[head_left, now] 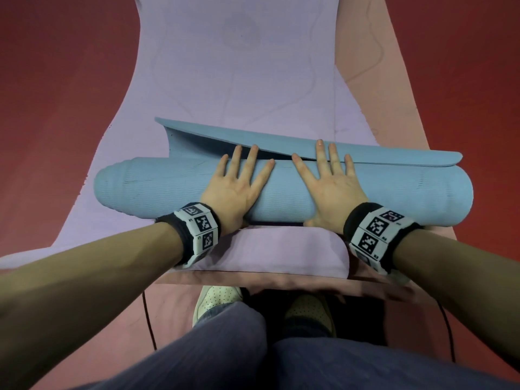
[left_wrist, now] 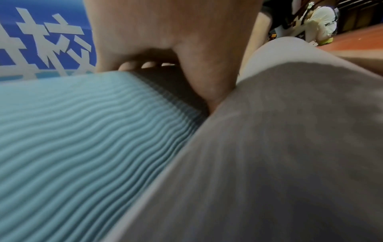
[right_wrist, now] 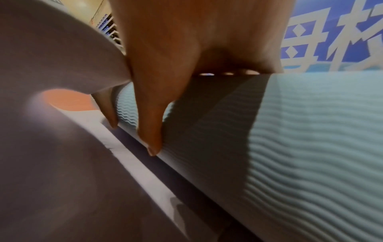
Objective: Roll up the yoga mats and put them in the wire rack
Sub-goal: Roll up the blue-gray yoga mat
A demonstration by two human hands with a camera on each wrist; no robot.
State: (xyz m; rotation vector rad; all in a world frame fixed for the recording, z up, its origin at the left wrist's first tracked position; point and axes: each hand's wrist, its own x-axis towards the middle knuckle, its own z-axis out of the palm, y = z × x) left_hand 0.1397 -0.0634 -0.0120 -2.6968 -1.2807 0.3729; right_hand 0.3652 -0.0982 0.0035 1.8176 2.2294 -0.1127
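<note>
Pressing down side by side, the left hand (head_left: 233, 187) and right hand (head_left: 329, 187) lie flat, fingers straight and spread, on top of the blue mat (head_left: 157, 187); neither grasps it. That mat is nearly all rolled, its long axis running left to right across the head view, with one loose flap (head_left: 213, 133) standing free along the far side, its left end lifted. Both hands sit near the middle of the roll, fingertips reaching the seam where the flap leaves it, so the roll extends well beyond each hand to either side. It rests on a lilac mat (head_left: 239, 66) spread flat, which itself lies over a pink mat (head_left: 363, 52) on the red floor (head_left: 56, 66). The near edge of the lilac mat curls up just beside the wrists.

Only the head view shows this layout, the marker wristbands (head_left: 201, 232) and the person's shoes (head_left: 216, 302). The wrist views add the blue mat's wavy ribbed surface (left_wrist: 72, 131) and the thumbs: the left thumb (left_wrist: 209, 85) is wedged between the roll and the curled lilac edge (left_wrist: 290, 147), and the right thumb (right_wrist: 151, 131) points down the roll's near face. Behind stands a blue banner (left_wrist: 41, 41) with white characters.
</note>
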